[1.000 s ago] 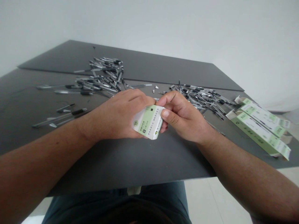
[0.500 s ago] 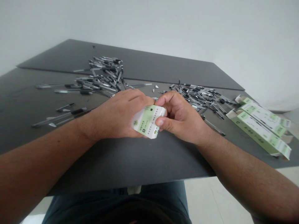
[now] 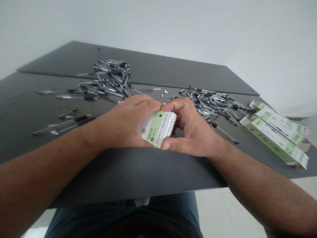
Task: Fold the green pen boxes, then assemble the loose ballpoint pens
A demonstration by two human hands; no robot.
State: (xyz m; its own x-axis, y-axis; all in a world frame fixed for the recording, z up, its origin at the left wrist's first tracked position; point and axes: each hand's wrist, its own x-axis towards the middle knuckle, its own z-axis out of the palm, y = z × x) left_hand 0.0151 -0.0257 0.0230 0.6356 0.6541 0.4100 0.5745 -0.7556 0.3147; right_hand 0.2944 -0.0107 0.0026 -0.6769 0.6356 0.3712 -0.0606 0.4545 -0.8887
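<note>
A green and white cardboard pen box [image 3: 158,129] is held above the front part of the dark table. My left hand [image 3: 131,120] is closed around the box's left part and hides much of it. At the box's right end, my right hand [image 3: 188,127] pinches the edges, its thumb on the near corner and its index finger at the far one. Loose pens [image 3: 106,84] lie in a heap beyond my left hand. A second heap of pens [image 3: 210,102] lies beyond my right hand.
Two more green and white pen boxes [image 3: 274,138] lie on the right of the dark table [image 3: 138,175], end flaps open. Several single pens [image 3: 64,125] lie near my left forearm. A pale wall stands behind the table.
My right thumb has slid from the box's top face down to its near end corner. More of the printed end side now shows. The left hand has barely moved.
</note>
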